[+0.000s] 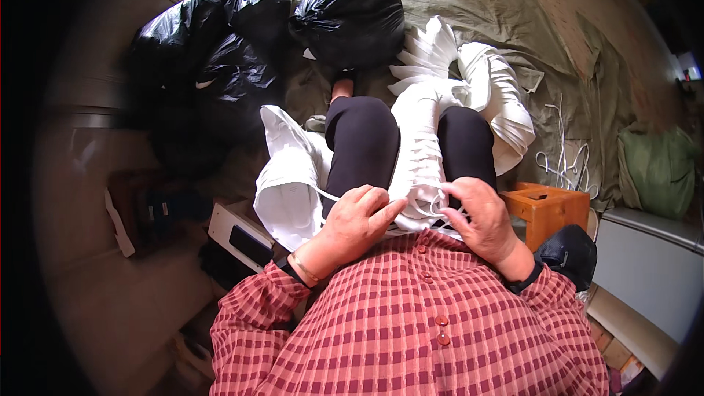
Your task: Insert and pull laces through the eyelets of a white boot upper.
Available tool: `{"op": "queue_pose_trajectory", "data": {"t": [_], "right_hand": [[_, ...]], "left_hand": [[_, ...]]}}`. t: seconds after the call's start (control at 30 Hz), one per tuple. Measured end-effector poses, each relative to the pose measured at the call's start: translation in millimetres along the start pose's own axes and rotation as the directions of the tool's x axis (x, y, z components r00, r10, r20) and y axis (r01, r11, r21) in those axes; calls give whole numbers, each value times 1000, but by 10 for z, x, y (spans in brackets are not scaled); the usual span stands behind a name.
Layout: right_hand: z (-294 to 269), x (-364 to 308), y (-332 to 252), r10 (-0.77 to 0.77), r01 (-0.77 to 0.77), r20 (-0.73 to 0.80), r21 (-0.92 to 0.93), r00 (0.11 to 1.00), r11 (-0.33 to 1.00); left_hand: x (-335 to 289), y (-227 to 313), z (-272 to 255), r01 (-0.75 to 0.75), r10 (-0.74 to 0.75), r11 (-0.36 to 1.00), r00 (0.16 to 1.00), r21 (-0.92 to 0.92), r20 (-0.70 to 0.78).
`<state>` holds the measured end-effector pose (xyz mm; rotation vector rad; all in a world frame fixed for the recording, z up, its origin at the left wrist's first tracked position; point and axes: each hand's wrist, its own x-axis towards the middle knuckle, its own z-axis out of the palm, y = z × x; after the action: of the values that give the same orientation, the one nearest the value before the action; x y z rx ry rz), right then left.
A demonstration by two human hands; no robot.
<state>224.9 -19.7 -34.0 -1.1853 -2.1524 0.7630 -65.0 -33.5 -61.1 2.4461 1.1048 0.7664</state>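
A stack of white shoe uppers (pixel 418 132) with crossed laces lies lengthwise between my knees, its near end close to my shirt. My left hand (pixel 359 214) is closed at the left side of this near end. A white lace (pixel 328 194) runs from the left into its fingers; the fingertips are partly hidden. At the right side my right hand (pixel 480 216) has its thumb and forefinger apart, close around the laced part. White lace loops show between them, and I see none pinched.
More white uppers lie fanned beyond my right knee (pixel 502 103) and beside my left thigh (pixel 290 191). Black plastic bags (pixel 352 22) are piled at the far left. A wooden stool (pixel 550 209) stands at right, with loose white laces (pixel 565 158) on the grey-green cloth (pixel 506 18) behind it.
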Motion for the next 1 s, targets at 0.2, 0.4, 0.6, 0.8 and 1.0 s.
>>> {"op": "queue_pose_trajectory", "data": {"t": [0.2, 0.4, 0.6, 0.8, 1.0], "right_hand": [[82, 48, -14, -251, 247, 20, -275, 968, 929], [252, 132, -163, -345, 352, 107, -487, 932, 799], [293, 188, -182, -335, 416, 246, -531, 909, 738], [-81, 368, -313, -144, 342, 355, -595, 924, 728], [-310, 456, -253, -148, 368, 462, -432, 874, 824]], "left_hand": [[119, 84, 231, 143, -140, 990, 975, 5, -170], [154, 101, 246, 185, -169, 979, 972, 89, -165], [124, 41, 277, 99, -89, 995, 962, 23, -257], [112, 31, 226, 64, -60, 998, 984, 18, -165], [66, 41, 163, 69, -65, 998, 982, 14, -175]]}}
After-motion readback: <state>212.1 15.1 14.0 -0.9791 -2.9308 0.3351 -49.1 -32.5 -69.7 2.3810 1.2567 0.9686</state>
